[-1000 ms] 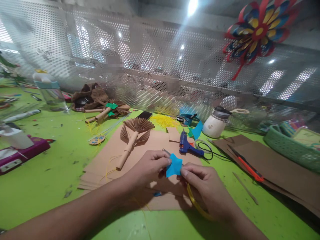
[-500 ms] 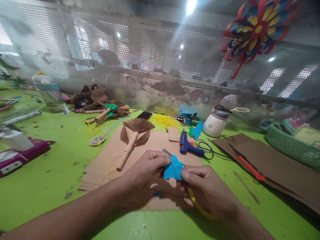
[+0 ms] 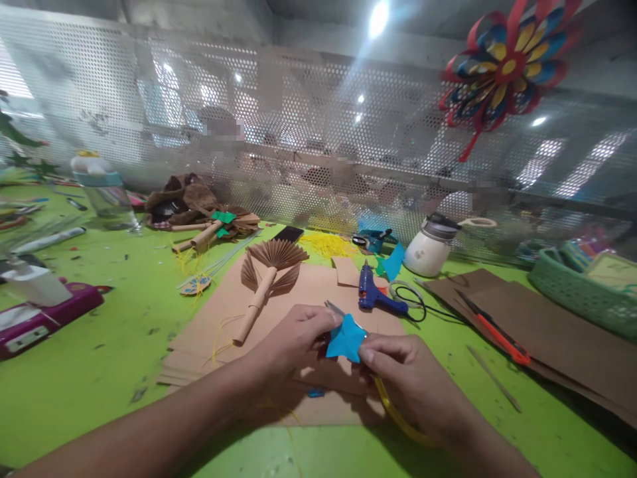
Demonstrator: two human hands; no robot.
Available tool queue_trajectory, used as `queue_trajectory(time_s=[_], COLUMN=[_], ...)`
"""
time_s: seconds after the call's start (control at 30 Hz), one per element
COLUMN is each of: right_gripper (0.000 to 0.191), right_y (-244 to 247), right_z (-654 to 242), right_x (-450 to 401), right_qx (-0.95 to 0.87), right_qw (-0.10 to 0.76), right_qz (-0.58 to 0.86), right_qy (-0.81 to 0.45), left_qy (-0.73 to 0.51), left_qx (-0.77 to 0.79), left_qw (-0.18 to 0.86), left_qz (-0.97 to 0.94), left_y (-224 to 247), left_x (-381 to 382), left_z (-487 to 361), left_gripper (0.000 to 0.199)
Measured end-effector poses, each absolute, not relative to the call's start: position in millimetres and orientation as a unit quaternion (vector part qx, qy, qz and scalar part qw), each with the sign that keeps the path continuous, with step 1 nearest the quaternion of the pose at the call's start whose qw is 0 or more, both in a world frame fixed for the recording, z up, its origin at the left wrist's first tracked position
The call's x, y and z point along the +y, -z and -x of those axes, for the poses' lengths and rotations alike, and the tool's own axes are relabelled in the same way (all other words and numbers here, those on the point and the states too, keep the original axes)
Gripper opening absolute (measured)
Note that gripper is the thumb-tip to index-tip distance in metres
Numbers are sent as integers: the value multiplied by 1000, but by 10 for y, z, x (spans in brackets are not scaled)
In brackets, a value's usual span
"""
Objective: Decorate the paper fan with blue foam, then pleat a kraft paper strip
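Note:
A blue paper star (image 3: 347,338) is held up over the brown paper sheets (image 3: 328,282). My left hand (image 3: 298,332) pinches its left side between thumb and fingers. On the other side, my right hand (image 3: 405,365) has its thumb and fingers closed on the star's right edge. The same hand also has a pair of scissors with a yellow handle (image 3: 398,415); the metal blades run behind the star, and a tip pokes out at its upper left. Below the hands, a small blue paper scrap (image 3: 315,393) lies on the sheets.
Beyond the hands lie a pleated brown paper fan (image 3: 263,292) and a blue glue gun (image 3: 375,295) with its cord. To the right are a red cutter knife (image 3: 497,332), brown card (image 3: 562,338) and a green basket (image 3: 577,292). A purple power strip (image 3: 54,322) sits left.
The blue star has turned slightly in my fingers, and more of the blade edge shows along its upper right. Both hands keep their hold; the view has shifted slightly.

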State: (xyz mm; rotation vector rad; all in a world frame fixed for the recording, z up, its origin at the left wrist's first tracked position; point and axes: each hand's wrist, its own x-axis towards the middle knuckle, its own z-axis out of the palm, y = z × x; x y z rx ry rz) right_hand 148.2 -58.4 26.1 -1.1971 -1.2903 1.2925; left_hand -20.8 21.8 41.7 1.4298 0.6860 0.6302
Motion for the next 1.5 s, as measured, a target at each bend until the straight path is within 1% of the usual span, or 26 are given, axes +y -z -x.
queue_trajectory(time_s=[0.17,0.23,0.4,0.5,0.63,0.77,0.83,0.97,1.07,1.23,1.37,1.5], right_gripper=[24,24,23,24,25,24,23,21,23,24,25,26], right_y=[-251,-256,-288,-280,-234,-217,-223,-242,-258,-282,-291,-307], right_z=[-1493,-1494,-1481,-1469,-1471,-1485,-1487,-1485,-1491,-1517,-1520,-1507], right_x=[-591,-591,-591,-588,-575,-576,-584,-592,-582,-553,-541,-541], right_qx=[-544,-546,-538,-527,-525,-562,-585,-611,-585,-536,-522,-521], right_qw=[452,451,453,462,469,453,440,432,443,451,456,456], right_qz=[514,523,535,529,528,554,565,568,560,539,545,551], right_qy=[-485,-474,-468,-479,-474,-414,-381,-342,-384,-467,-471,-466], left_qy=[-267,-265,-266,-279,-282,-301,-284,-243,-242,-259,-266,-288], left_qx=[297,298,283,288,297,291,286,294,302,294,298,302], left_qw=[689,693,692,724,765,766,765,706,677,693,707,694], left_qz=[-604,-600,-608,-561,-497,-488,-503,-597,-627,-606,-583,-587], left_y=[-367,-370,-399,-385,-367,-385,-382,-336,-322,-332,-309,-298], left_x=[211,221,214,172,151,184,203,244,260,254,249,236], left_z=[184,183,189,176,161,182,195,194,182,180,176,168], left_gripper=[19,19,25,27,36,37,34,24,20,16,14,23])
